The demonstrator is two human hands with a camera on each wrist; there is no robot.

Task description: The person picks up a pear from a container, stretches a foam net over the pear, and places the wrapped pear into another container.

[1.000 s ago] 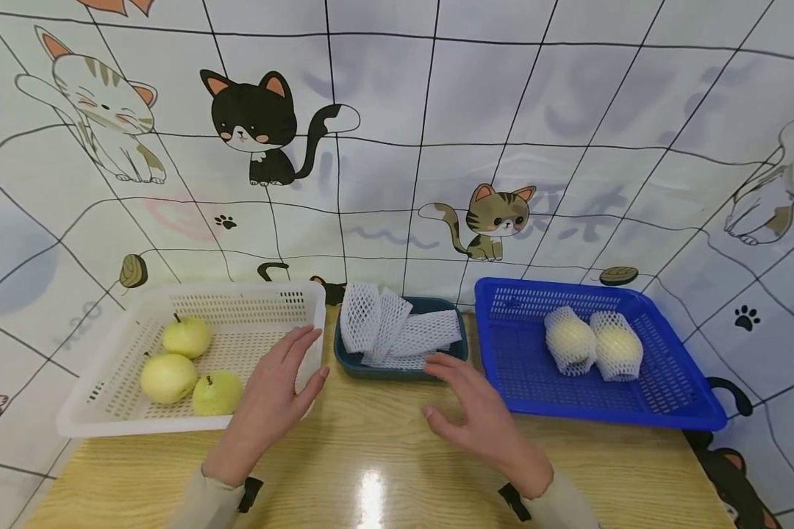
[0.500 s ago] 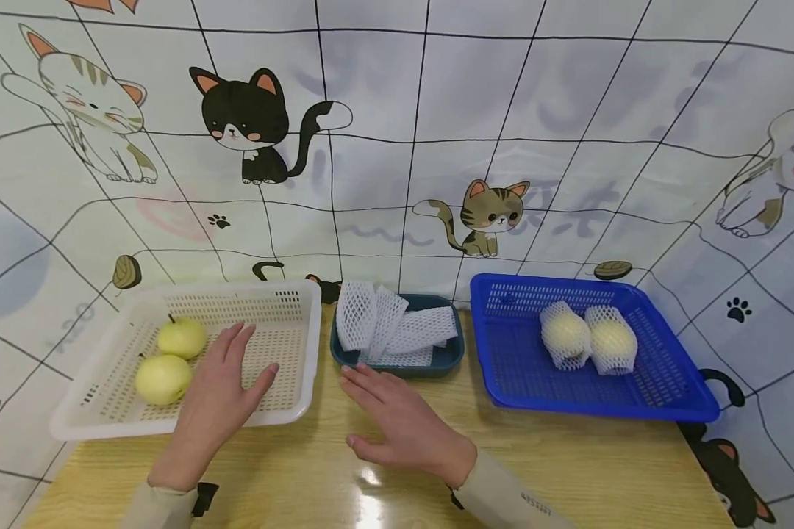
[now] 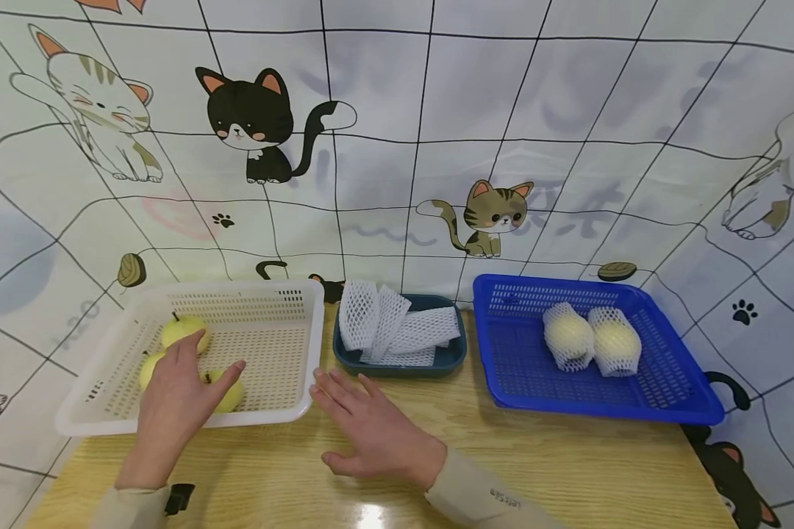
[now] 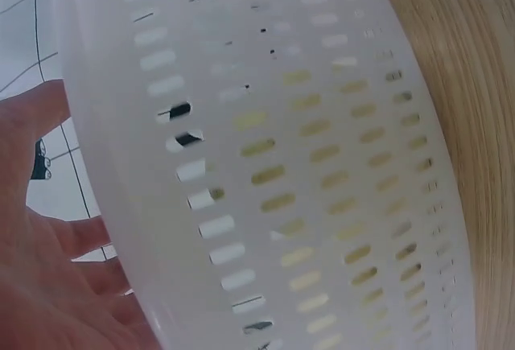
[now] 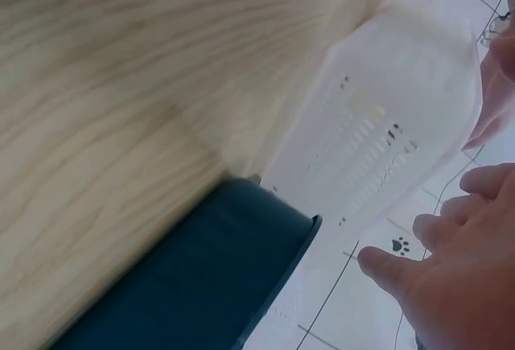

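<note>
My left hand hovers over the near-left part of the white basket, fingers spread and nothing in its hold. Three yellow-green pears lie there: a back pear, a left pear partly hidden by the fingers, and a front pear beside the thumb. The left wrist view has the hand beyond the basket's slotted wall. Palm down with straight fingers, my right hand is over the table, fingertips near the white basket's right corner. White foam net sleeves fill a dark teal tray behind it.
On the right stands a blue basket holding two pears in foam nets, a left netted pear and a right netted pear. A wooden table carries everything, with a cat-print cloth behind.
My left hand has moved left, from the white basket's right side to above the pears. My right hand has moved left too, from in front of the teal tray towards the white basket.
</note>
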